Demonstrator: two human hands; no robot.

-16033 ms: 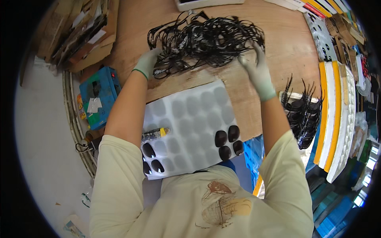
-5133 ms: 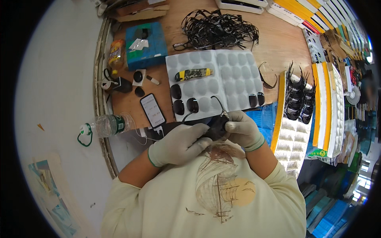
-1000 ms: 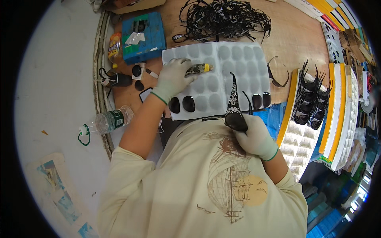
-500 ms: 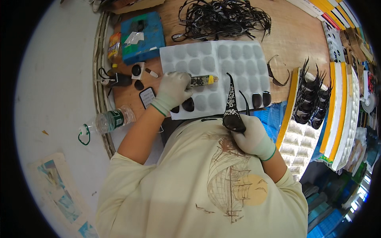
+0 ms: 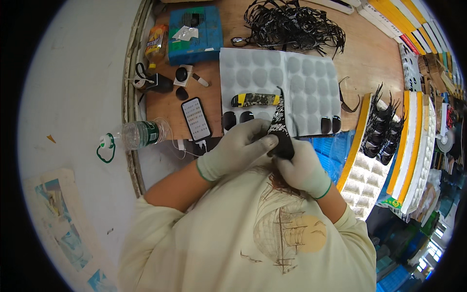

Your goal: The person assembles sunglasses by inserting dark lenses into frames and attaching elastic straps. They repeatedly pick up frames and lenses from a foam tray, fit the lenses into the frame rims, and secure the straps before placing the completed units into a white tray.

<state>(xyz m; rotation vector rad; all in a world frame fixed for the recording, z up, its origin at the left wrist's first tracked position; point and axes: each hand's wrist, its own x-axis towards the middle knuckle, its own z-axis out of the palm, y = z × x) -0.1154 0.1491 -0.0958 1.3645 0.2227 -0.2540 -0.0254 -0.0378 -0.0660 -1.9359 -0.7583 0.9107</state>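
Both gloved hands are on the black sunglasses frame [image 5: 279, 130], held close to the chest just below the grey foam tray [image 5: 292, 87]. Right hand [image 5: 304, 168] is wrapped round its lower end, left hand [image 5: 238, 148] pinches it at the side. I'd keep the right grip firm and work with light left fingertips, the loose lenses [image 5: 238, 118] sit on the tray's near edge

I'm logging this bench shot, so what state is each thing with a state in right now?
left hand: gloved, fingers on the black frame piece
right hand: gloved, gripping the black frame piece
black frame piece: held upright, tip pointing away
phone: screen lit, lying flat
water bottle: lying on its side, capped
utility knife: lying on the grey tray
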